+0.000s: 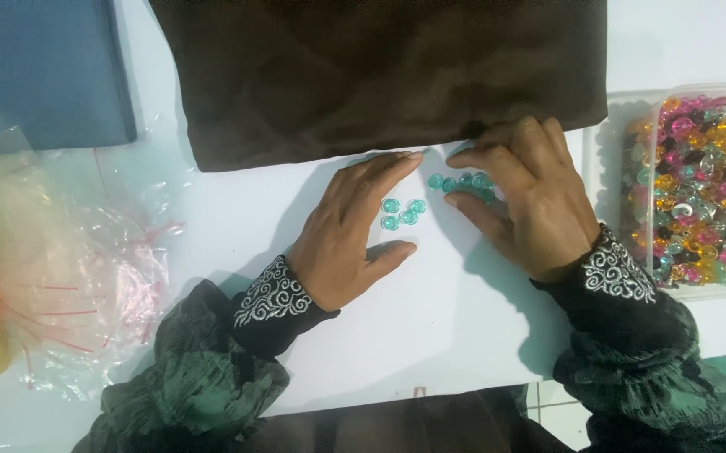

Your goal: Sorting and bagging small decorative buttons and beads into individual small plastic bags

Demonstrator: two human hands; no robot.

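My left hand (348, 231) rests flat on the white table (430, 327), its fingers and thumb apart around a small cluster of teal beads (401, 211). My right hand (521, 195) lies just to the right, fingers spread, with thumb and forefinger touching a second group of teal beads (464, 183). Neither hand grips anything. Both wrists wear dark sleeves with white embroidered cuffs.
A dark brown folded cloth (380, 75) lies just beyond the hands. A clear plastic box (698, 189) of mixed coloured beads stands at the right. Small clear zip bags (70, 277) are piled at the left, with a blue cloth (44, 67) at the far left.
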